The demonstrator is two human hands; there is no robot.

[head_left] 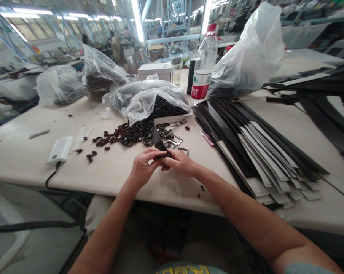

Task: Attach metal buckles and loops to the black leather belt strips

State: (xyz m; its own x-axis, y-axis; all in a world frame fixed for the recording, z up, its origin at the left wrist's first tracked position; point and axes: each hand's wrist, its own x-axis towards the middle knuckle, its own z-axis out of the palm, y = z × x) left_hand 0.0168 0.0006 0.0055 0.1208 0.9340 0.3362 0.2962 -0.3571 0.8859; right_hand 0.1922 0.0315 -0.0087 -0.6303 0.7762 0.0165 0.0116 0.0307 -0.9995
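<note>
I see left hand (142,164) and right hand (180,161) both pinching the strap (158,139); its free length stands up and forward of them, neither hand nearer. Buckles (174,142) just beyond right hand.

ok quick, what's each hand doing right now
Left hand: closed, holding the dark strap.
Right hand: closed, holding the same strap near its lower end.

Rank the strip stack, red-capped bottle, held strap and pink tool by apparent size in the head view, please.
1. Strip stack
2. Red-capped bottle
3. Held strap (visible part)
4. Pink tool
</note>
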